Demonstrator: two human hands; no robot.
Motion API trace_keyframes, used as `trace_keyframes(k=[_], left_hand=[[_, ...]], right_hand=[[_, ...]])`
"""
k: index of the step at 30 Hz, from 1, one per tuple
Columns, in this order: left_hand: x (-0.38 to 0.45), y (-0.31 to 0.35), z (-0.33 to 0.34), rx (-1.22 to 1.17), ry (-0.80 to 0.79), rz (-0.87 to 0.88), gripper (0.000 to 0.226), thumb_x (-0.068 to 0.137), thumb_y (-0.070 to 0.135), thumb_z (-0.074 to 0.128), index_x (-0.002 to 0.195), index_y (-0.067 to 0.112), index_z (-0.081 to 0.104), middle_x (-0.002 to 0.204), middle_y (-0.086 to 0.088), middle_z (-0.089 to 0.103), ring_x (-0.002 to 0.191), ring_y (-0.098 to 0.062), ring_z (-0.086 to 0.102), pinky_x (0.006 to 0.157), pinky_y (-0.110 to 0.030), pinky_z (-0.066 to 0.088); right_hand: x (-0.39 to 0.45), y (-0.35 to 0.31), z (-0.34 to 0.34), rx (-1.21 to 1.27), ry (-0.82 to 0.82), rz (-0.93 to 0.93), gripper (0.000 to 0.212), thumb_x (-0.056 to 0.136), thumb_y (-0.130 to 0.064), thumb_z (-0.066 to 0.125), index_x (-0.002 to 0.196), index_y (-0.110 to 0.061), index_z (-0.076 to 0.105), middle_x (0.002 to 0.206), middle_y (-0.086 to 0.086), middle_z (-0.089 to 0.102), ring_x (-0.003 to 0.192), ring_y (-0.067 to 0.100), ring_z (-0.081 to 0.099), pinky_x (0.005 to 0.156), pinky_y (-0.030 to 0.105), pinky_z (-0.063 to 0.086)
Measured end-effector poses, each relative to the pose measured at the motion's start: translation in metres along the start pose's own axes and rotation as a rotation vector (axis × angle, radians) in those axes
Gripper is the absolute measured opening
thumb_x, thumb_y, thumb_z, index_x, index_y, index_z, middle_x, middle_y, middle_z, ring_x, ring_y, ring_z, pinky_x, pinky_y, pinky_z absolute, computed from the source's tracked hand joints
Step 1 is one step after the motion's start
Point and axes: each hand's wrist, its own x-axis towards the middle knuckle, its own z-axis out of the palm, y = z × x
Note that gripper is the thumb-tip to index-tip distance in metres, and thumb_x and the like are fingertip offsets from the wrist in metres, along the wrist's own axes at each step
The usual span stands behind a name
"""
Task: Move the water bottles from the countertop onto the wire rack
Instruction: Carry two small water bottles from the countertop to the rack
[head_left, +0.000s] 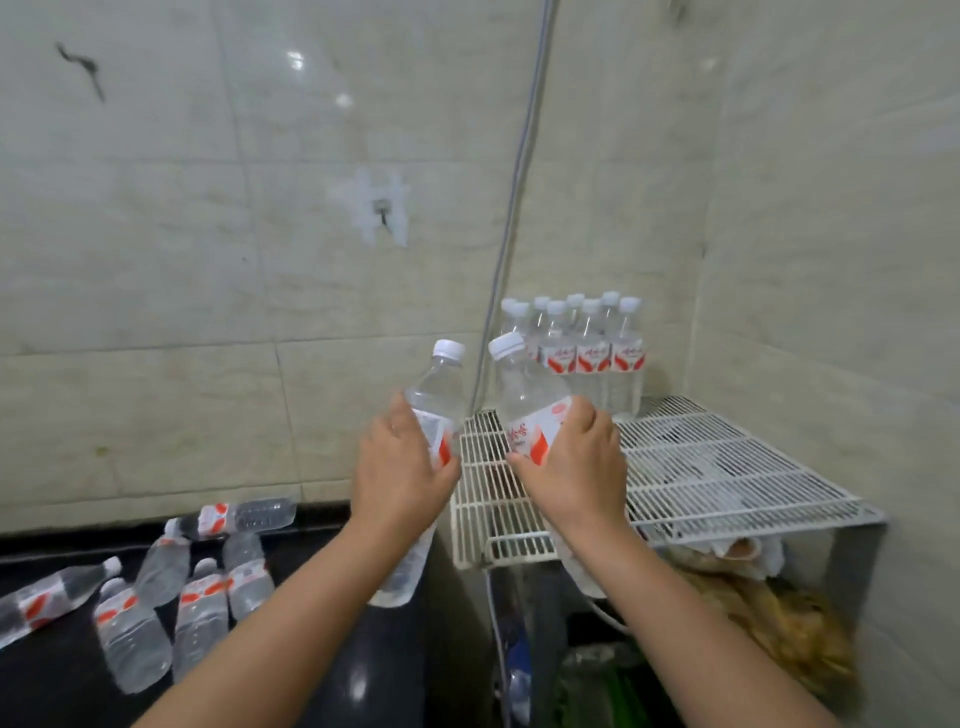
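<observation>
My left hand (400, 467) grips a clear water bottle (439, 389) with a white cap and red-and-white label, held upright in the air just left of the white wire rack (727, 467). In my right hand (576, 462) is a second such bottle (524, 395), tilted slightly left above the rack's near left part. Several bottles (587, 353) stand upright in a cluster at the rack's back, against the wall corner. On the black countertop (57, 675) at the lower left, several more bottles (202, 608) lie on their sides.
Tiled walls close in behind and on the right. A grey cable (514, 197) runs down the wall to the rack's back left corner. Under the rack lie cloths and a brown bundle (769, 608). A dark gap separates the countertop from the rack.
</observation>
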Motion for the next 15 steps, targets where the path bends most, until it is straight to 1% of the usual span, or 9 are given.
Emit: trace_keyframes(k=[4, 7, 9, 11, 13, 15], left_hand=[[0.027, 0.031, 0.031, -0.061, 0.007, 0.039, 0.065, 0.082, 0.036, 0.054, 0.135, 0.009, 0.026, 0.115, -0.016, 0.050, 0.102, -0.031, 0.050, 0.078, -0.038, 0.043], [0.050, 0.045, 0.059, -0.154, 0.011, 0.075, 0.067, 0.079, 0.036, 0.057, 0.134, 0.012, 0.027, 0.116, -0.013, 0.051, 0.102, -0.028, 0.051, 0.075, -0.035, 0.042], [0.066, 0.050, 0.078, -0.238, 0.003, 0.109, 0.071, 0.078, 0.038, 0.062, 0.134, 0.013, 0.027, 0.119, -0.009, 0.051, 0.105, -0.025, 0.051, 0.076, -0.030, 0.040], [0.085, 0.054, 0.097, -0.302, 0.028, 0.148, 0.070, 0.077, 0.036, 0.065, 0.133, 0.013, 0.030, 0.118, -0.007, 0.051, 0.105, -0.023, 0.051, 0.076, -0.023, 0.034], [0.104, 0.054, 0.116, -0.348, 0.046, 0.159, 0.069, 0.077, 0.034, 0.067, 0.133, 0.013, 0.031, 0.117, -0.004, 0.051, 0.101, -0.014, 0.048, 0.077, -0.021, 0.031], [0.121, 0.050, 0.135, -0.456, 0.014, 0.147, 0.068, 0.075, 0.033, 0.069, 0.130, 0.021, 0.030, 0.116, 0.003, 0.048, 0.099, -0.006, 0.041, 0.079, -0.022, 0.033]], right_hand=[[0.039, 0.034, -0.006, 0.037, 0.068, 0.041, 0.077, 0.071, -0.044, 0.071, 0.124, -0.005, 0.031, 0.125, 0.014, 0.044, 0.114, 0.028, 0.043, 0.092, 0.034, 0.039], [0.067, 0.057, 0.001, 0.062, 0.060, 0.059, 0.079, 0.070, -0.043, 0.072, 0.126, -0.005, 0.031, 0.127, 0.014, 0.044, 0.118, 0.028, 0.042, 0.096, 0.036, 0.037], [0.088, 0.068, 0.010, 0.083, 0.038, 0.078, 0.080, 0.070, -0.041, 0.073, 0.126, -0.005, 0.030, 0.128, 0.014, 0.043, 0.119, 0.028, 0.042, 0.098, 0.037, 0.037], [0.110, 0.075, 0.021, 0.127, 0.028, 0.085, 0.082, 0.070, -0.040, 0.074, 0.129, -0.005, 0.029, 0.129, 0.014, 0.043, 0.120, 0.028, 0.042, 0.100, 0.038, 0.038], [0.131, 0.082, 0.035, 0.174, 0.012, 0.089, 0.087, 0.070, -0.038, 0.074, 0.134, -0.005, 0.026, 0.132, 0.013, 0.041, 0.122, 0.027, 0.041, 0.102, 0.041, 0.038], [0.152, 0.091, 0.051, 0.232, -0.010, 0.103, 0.089, 0.070, -0.035, 0.075, 0.137, -0.005, 0.025, 0.133, 0.013, 0.041, 0.122, 0.027, 0.042, 0.102, 0.042, 0.039]])
